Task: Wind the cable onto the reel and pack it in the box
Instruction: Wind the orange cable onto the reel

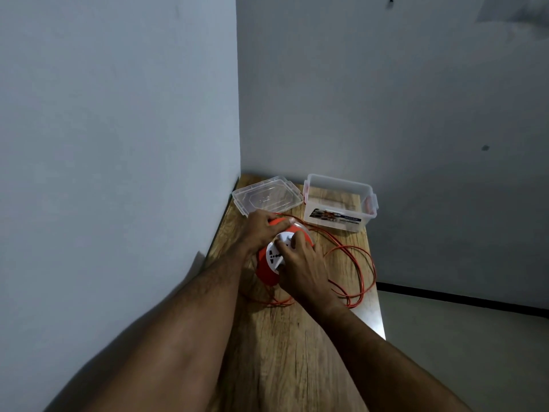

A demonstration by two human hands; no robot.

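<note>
An orange cable reel (pixel 265 270) with a white socket face (pixel 274 254) stands on the wooden table (pixel 285 352). My left hand (pixel 261 227) grips the reel's far rim from above. Over the white face lies my right hand (pixel 303 263), its fingers closed on the hub. Loose orange cable (pixel 364 272) lies in loops on the table to the right of the reel and under my right wrist. The clear plastic box (pixel 340 203) stands open behind the reel, to the right.
The box's clear lid (pixel 267 197) lies flat at the back left, by the wall corner. Walls close off the table on the left and behind. The table's right edge drops to the floor (pixel 463 337).
</note>
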